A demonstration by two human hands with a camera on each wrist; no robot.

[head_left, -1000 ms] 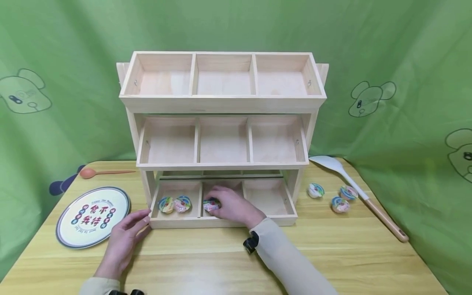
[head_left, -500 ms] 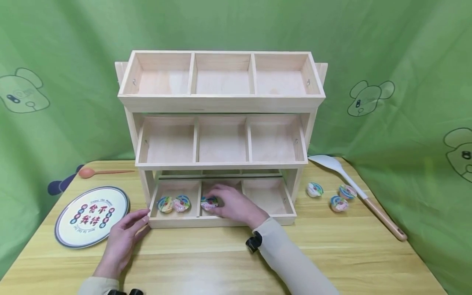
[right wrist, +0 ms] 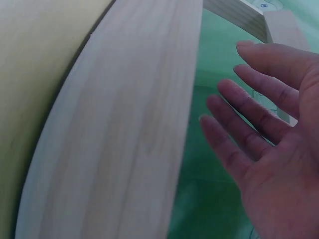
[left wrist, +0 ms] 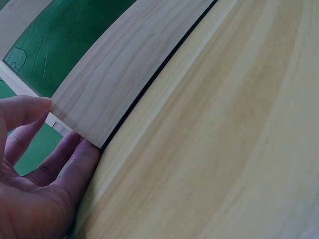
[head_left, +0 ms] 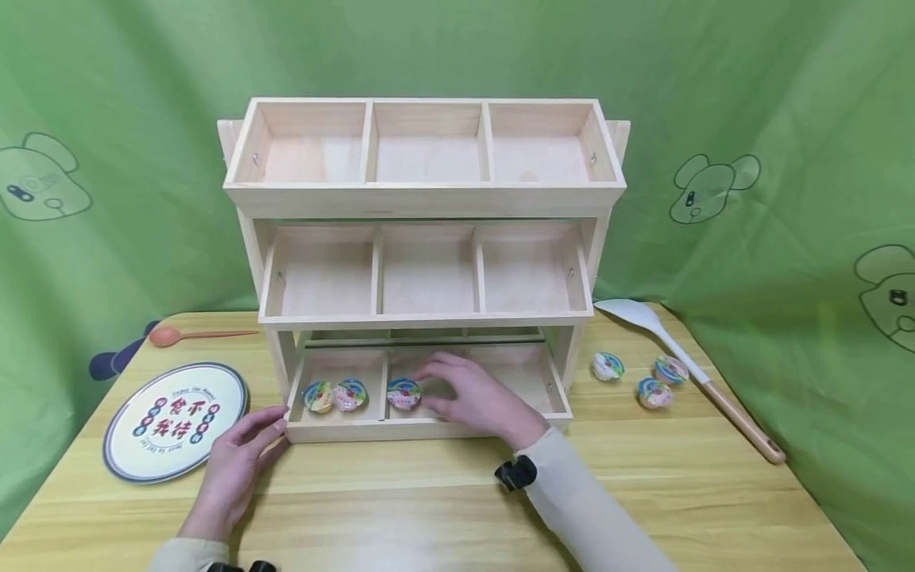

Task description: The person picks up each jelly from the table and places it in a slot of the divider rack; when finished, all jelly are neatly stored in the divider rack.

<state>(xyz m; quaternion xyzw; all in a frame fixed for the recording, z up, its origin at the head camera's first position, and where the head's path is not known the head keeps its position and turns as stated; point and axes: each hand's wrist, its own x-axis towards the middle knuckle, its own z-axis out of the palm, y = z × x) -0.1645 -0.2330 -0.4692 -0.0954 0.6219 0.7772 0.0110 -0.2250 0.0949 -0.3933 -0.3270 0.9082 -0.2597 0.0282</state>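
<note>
Jelly cup in mid compartment of bottom tray, lower centre of frame. Right hand relaxed, fingers spread, holding nothing; left hand flat, steadying tray corner. Best to lift clear w/o nudging cup.

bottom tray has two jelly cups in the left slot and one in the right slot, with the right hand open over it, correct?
Not quite. The single jelly cup sits in the middle slot, not the right one. The head view shows it. The rest holds: two jelly cups in the left slot of the bottom tray, right hand open over it.
</note>
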